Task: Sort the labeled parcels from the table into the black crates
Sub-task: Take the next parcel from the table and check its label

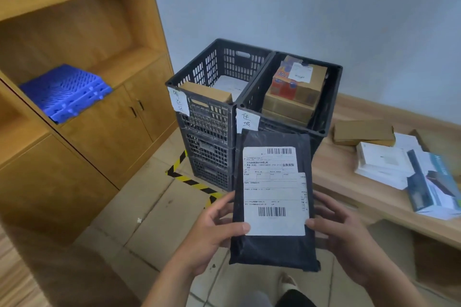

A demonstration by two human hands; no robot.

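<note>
Between the two hands, low in the view, a black mailer parcel (273, 244) is held upright with its white shipping label (274, 192) facing the camera. The left hand (212, 234) grips the parcel's left edge, thumb pressed on the label's lower corner and fingers curled behind. The right hand (341, 237) grips the right edge the same way, thumb on the front, fingers wrapped round the back. So each grip is closed on the parcel, none of it slack.

Beyond the parcel stand two black crates side by side on stacked crates. The left crate (199, 75) has a cardboard box and something white in it; the right crate (326, 97) holds stacked brown boxes. Each carries a handwritten paper tag at its near corner. At right, more parcels (384, 162) lie on the wooden worktop (349, 182).
</note>
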